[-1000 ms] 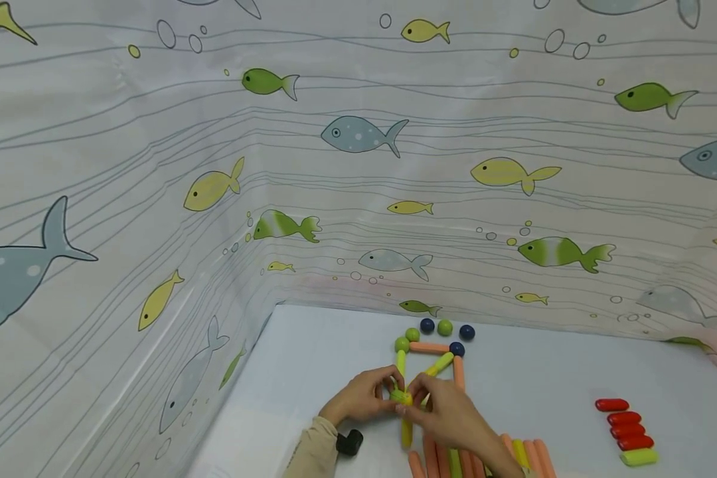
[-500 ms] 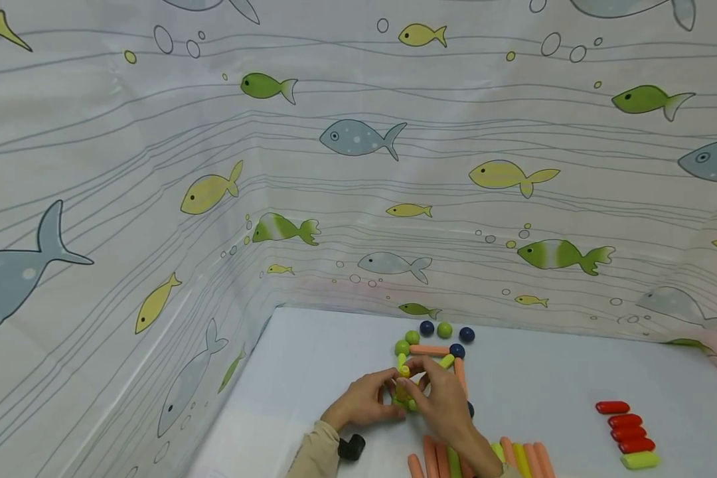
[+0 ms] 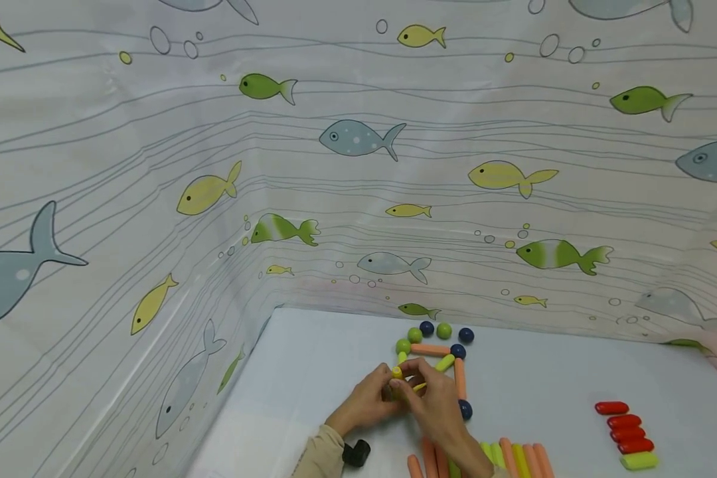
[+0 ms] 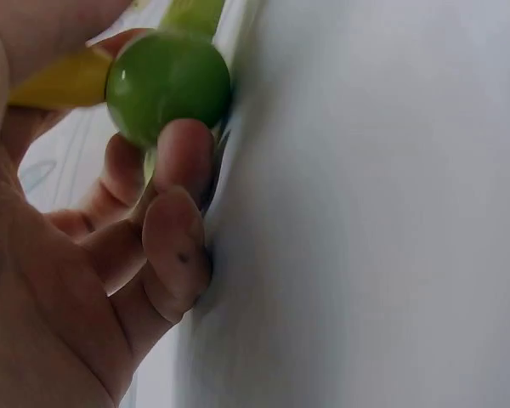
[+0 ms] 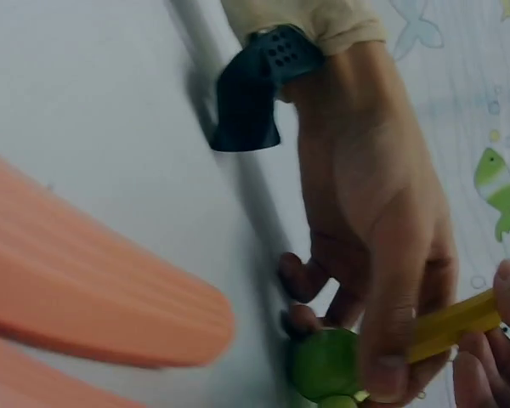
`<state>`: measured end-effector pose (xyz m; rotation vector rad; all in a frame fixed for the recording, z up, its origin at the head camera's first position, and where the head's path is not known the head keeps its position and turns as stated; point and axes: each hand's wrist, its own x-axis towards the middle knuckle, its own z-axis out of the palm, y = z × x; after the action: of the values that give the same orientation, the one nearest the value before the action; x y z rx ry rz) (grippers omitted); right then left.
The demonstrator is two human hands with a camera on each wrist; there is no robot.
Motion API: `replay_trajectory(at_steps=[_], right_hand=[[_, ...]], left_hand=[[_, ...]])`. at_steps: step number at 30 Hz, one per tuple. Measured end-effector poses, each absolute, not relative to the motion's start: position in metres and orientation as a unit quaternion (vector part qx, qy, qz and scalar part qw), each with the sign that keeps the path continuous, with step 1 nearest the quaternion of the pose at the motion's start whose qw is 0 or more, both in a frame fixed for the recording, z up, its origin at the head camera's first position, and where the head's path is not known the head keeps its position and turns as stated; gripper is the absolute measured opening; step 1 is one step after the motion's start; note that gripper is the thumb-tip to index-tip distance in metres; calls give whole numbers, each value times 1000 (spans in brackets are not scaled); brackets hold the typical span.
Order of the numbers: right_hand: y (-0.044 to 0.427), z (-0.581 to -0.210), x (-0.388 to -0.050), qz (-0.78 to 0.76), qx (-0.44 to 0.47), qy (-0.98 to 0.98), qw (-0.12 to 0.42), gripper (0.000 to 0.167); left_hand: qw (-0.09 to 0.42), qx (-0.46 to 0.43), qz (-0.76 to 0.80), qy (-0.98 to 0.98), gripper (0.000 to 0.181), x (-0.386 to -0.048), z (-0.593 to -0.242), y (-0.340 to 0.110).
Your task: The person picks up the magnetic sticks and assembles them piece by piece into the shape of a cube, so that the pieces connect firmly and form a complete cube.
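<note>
My left hand (image 3: 370, 401) holds a green ball (image 4: 166, 89) low at the table, fingers curled beneath it. A yellow stick (image 3: 397, 373) rises from this ball. At its upper end my right hand (image 3: 439, 401) pinches the stick between thumb and fingers. In the right wrist view the same yellow stick (image 5: 450, 330) runs from the green ball (image 5: 325, 365) to the right fingertips. Behind the hands lies a joined shape: a green ball (image 3: 403, 346), an orange stick (image 3: 430, 349), navy balls (image 3: 457, 351) and a diagonal yellow-green stick (image 3: 445, 362). The hands hide its near left part.
Loose green and navy balls (image 3: 444, 330) lie at the back. A row of orange, yellow and green sticks (image 3: 528, 458) is at the front, partly behind the right forearm. Short red pieces (image 3: 627, 433) and a yellow-green one (image 3: 639, 460) sit far right. Fish-printed sheeting (image 3: 334, 192) surrounds the white table.
The yellow stick pointed toward the front a second ago; it now points up from between the hands. Both hands have shifted slightly, and the right hand has moved from the ball to the stick's end.
</note>
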<state>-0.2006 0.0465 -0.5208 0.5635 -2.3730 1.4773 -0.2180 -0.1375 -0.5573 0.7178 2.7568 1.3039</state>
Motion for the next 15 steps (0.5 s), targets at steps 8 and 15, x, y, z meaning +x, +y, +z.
replay_trajectory(at_steps=[8, 15], right_hand=[[87, -505, -237, 493, 218, -835, 113, 21], [91, -500, -294, 374, 217, -900, 62, 28]], left_hand=[[26, 234, 440, 867, 15, -219, -560, -134], [38, 219, 439, 870, 13, -218, -559, -132]])
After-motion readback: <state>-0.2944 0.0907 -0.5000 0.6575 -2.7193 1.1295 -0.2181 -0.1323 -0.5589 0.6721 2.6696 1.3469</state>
